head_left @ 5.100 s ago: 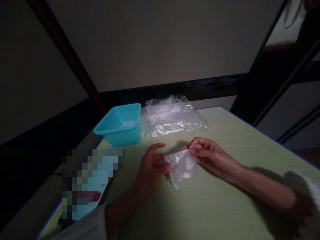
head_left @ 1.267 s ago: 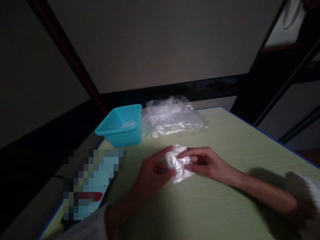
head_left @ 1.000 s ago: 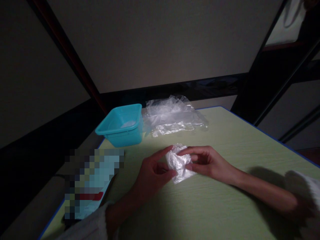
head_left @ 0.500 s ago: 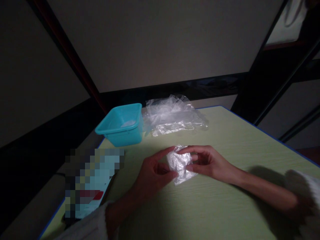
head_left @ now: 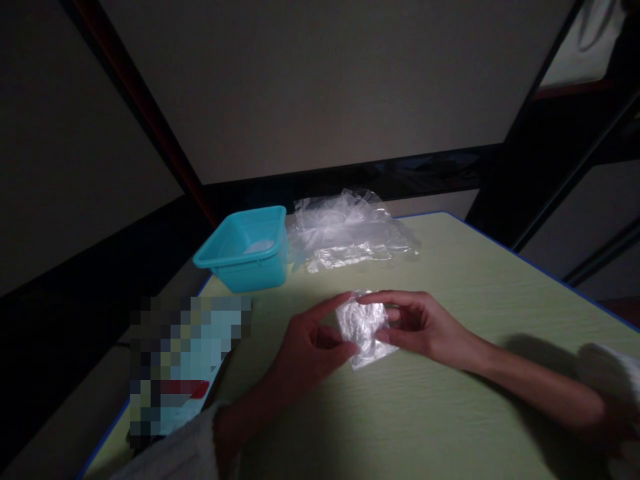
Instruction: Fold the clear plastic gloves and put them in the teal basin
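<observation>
A small folded square of clear, crinkled plastic, seemingly a plastic bag (head_left: 364,327), is held just over the table between both hands. My left hand (head_left: 313,343) grips its left side, with the index finger at the top corner and the thumb at the lower left. From the right, my right hand (head_left: 423,323) pinches it, index finger across the top edge and thumb on the lower right part. The other fingertips are partly hidden behind the plastic.
Flat clear plastic bags (head_left: 350,233) lie in a pile at the table's back. Left of them stands a turquoise basin (head_left: 250,260) with something whitish inside. A partly blurred, screen-like object (head_left: 200,367) lies at the left edge of the pale green table (head_left: 475,280). Cabinet panels rise behind.
The whole view has shifted very slightly, so everything sits a little further right. Both hands keep the same hold on the folded plastic.
</observation>
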A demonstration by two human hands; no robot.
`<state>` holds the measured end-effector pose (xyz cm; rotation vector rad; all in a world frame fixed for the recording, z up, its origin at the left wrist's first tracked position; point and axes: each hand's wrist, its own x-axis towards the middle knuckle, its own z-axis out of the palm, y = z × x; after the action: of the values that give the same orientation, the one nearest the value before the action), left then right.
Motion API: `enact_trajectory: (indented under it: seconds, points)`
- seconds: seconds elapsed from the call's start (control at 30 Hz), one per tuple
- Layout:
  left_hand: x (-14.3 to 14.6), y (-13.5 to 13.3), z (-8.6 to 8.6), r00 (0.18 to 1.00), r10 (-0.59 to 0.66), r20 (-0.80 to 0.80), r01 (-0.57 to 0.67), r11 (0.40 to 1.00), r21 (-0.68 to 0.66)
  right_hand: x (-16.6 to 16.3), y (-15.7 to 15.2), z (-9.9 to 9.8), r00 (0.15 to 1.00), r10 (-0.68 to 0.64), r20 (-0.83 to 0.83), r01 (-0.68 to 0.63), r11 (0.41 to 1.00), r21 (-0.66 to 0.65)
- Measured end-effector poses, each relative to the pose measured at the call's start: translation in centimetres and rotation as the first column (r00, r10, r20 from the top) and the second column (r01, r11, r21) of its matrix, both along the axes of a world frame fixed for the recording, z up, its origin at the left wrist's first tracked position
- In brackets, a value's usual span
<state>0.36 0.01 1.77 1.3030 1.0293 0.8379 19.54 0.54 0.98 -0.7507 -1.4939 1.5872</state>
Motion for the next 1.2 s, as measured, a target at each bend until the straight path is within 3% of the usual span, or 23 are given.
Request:
enact_trajectory:
  seconds: [0.5,0.73,0.97,1.2]
  points:
    - [-0.09,0.04,0.29,1.000,0.018,0.006,-0.018,1.000,0.019,0.04,-0.01,0.11,0.999,-0.009,0.051,0.008,1.000,0.010]
    - [-0.35,0.51,-0.21,0.972,0.102,0.213,-0.127,0.986,0.104,0.13,0.24,0.07,0.996,-0.063,0.062,0.062,0.998,0.022]
    - [-0.30,0.55,-0.26,0.983,0.161,0.091,-0.169,0.982,0.086,0.13,0.31,0.04,0.986,-0.104,0.133,0.094,0.992,0.080]
    - [-0.21,0.44,-0.02,0.983,0.182,-0.014,-0.181,0.983,0.014,0.10,0.31,0.03,0.992,-0.063,0.112,0.061,0.998,0.020]
